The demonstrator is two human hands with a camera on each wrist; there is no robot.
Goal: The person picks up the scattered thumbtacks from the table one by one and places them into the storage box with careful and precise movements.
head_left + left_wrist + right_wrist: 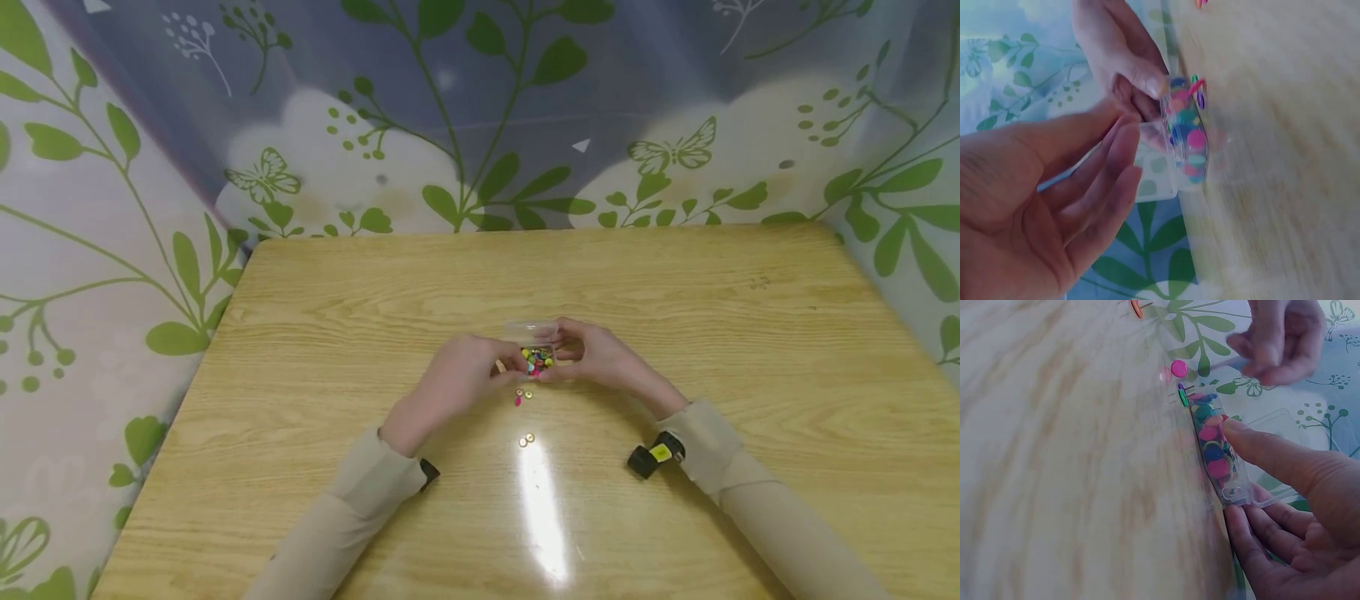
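Note:
A small clear plastic box [1242, 492] full of colourful thumbtacks [537, 359] sits on the table with its hinged lid [529, 332] raised on the far side. My right hand [603, 358] grips the box from the right, thumb on its near side and fingers behind it. From the left, my left hand [459, 379] reaches over the box, fingertips close above the tacks; its thumb and index tips come together in the left wrist view, with no tack showing between them. Just in front of the box lie a pink thumbtack [517, 402] and two more beside it.
Two more loose thumbtacks [527, 440] lie nearer me on the wooden table [360, 283], by a bright light reflection. Leaf-patterned cloth [480, 108] hangs behind the table and along its left side. Black wrist-worn devices [656, 452] sit under both sleeves.

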